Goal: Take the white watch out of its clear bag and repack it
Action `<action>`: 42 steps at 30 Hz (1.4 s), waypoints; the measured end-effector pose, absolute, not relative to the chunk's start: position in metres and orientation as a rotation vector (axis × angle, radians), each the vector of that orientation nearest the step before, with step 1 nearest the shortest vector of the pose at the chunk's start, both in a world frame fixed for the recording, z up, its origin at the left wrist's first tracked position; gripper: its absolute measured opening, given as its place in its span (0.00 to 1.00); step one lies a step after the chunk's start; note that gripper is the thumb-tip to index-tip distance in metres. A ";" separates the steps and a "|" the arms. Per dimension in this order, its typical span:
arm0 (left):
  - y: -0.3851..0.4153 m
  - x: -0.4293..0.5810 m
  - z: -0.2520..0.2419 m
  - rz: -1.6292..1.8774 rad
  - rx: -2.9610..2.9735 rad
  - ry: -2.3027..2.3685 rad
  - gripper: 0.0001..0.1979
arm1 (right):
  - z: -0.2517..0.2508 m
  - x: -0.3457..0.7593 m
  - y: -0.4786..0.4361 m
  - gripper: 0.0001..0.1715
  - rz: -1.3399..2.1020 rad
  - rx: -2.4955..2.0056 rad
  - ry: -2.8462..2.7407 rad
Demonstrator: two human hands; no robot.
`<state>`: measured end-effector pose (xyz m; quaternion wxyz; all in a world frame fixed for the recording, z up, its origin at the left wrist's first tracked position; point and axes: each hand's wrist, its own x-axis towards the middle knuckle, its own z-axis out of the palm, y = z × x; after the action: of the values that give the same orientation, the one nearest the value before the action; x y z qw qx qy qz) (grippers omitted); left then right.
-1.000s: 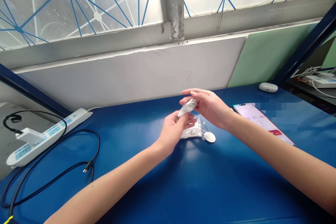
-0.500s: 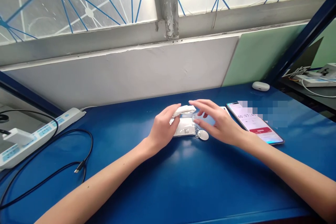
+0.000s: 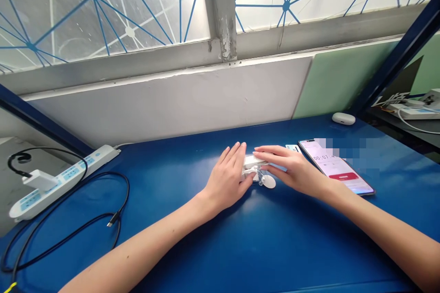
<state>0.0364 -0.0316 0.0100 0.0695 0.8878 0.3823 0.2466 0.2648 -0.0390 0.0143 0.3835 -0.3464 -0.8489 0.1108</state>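
Between my hands lies a small white item [image 3: 252,161] in clear, shiny plastic, partly covered by fingers. My left hand [image 3: 222,177] rests along its left side with fingers stretched forward and thumb out to the right, near the lower edge. From the right, my right hand [image 3: 292,167] reaches over with its fingers extended, fingertips touching the item's top right. Just below those fingers, a round white tag [image 3: 268,181] with a small chain lies on the blue table. What is under the left palm is hidden.
A phone [image 3: 338,167] showing a running timer lies at the right, beside a partly hidden card [image 3: 292,147]. Behind it sits a white rounded case [image 3: 343,119]. At the left are a power strip [image 3: 74,173], a white plug [image 3: 40,180] and a looped black cable [image 3: 128,187].
My left hand has gone from gripping the raised white piece to lying flat with fingers straightened. The piece is lower now. My right fingers have come down onto it. The view has shifted slightly.
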 end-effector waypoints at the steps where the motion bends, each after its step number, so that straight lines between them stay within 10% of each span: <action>1: -0.031 0.036 0.008 0.672 2.655 1.197 0.34 | 0.015 0.268 -0.037 0.21 0.284 -0.900 -2.169; 23: -0.029 0.025 -0.007 0.589 2.505 1.184 0.39 | 0.028 0.306 -0.025 0.15 0.198 -1.164 -2.512; 42: -0.028 0.025 -0.005 0.774 2.673 1.178 0.19 | 0.015 0.299 -0.024 0.17 0.034 -0.992 -2.379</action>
<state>0.0248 -0.0284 -0.0052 0.0597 0.8830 0.3892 0.2555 0.2993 -0.0237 0.0147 0.2784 -0.3695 -0.8864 0.0128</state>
